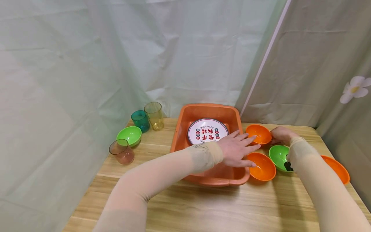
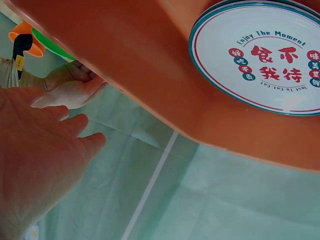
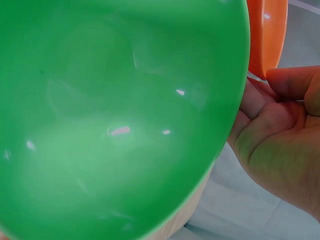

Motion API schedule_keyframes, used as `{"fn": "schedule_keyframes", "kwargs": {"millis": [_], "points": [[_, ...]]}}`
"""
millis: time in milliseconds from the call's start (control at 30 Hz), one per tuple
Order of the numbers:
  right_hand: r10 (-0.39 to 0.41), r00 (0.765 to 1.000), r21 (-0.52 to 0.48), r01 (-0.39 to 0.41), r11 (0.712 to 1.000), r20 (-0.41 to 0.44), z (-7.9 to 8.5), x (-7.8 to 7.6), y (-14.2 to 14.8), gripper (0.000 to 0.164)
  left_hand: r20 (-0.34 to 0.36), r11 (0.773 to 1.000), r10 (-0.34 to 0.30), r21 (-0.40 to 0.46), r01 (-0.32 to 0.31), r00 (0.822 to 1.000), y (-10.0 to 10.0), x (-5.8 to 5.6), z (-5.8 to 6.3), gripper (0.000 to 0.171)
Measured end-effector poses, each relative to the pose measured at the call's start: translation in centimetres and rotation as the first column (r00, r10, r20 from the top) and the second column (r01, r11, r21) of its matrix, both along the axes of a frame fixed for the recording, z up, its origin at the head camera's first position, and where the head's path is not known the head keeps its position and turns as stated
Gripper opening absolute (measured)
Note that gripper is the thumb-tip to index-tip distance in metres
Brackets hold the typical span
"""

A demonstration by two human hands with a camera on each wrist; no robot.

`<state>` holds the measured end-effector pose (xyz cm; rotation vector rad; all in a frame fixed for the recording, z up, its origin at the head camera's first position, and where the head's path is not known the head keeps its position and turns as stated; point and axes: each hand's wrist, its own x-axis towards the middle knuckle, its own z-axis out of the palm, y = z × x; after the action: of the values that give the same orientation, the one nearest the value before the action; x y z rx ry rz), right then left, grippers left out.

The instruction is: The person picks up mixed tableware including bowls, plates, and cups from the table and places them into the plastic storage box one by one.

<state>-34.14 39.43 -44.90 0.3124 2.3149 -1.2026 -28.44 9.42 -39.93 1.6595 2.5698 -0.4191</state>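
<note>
Counts: 3 orange pieces, 2 green bowls, 3 cups, 1 basin. My right hand (image 1: 281,135) pinches the rim of the back orange bowl (image 1: 259,133), just right of the basin (image 1: 213,106). Front orange bowl (image 1: 262,167) sits nearer me; third orange piece (image 1: 337,170) is far right, part hidden by my arm, can't tell if bowl or plate. One green bowl (image 1: 277,155) is beside the front orange bowl, partly under my right wrist. My left hand (image 1: 236,149) is spread, fingers straight, over the basin's right side; can't tell if the tips touch a bowl. White plates (image 2: 275,55) stacked in the basin, at least 2. On the left: second green bowl (image 1: 129,135), teal cup (image 1: 141,121), yellow cup (image 1: 155,116), brownish-pink cup (image 1: 124,154).
</note>
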Motion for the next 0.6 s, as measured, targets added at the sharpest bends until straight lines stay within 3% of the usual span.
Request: {"fn": "schedule_keyframes", "kwargs": {"millis": [233,600], "points": [[-0.007,1.0,0.005,0.007,1.0,-0.01,-0.18,-0.13,-0.16,0.036,-0.006,1.0,-0.003,-0.002,0.003,1.0,-0.02,-0.09,-0.15,0.077],[-0.044,0.999,-0.066,0.044,0.997,0.003,-0.52,-0.35,-0.14,0.04,-0.013,1.0,-0.001,-0.008,0.001,1.0,-0.04,-0.32,-0.42,0.078]]}}
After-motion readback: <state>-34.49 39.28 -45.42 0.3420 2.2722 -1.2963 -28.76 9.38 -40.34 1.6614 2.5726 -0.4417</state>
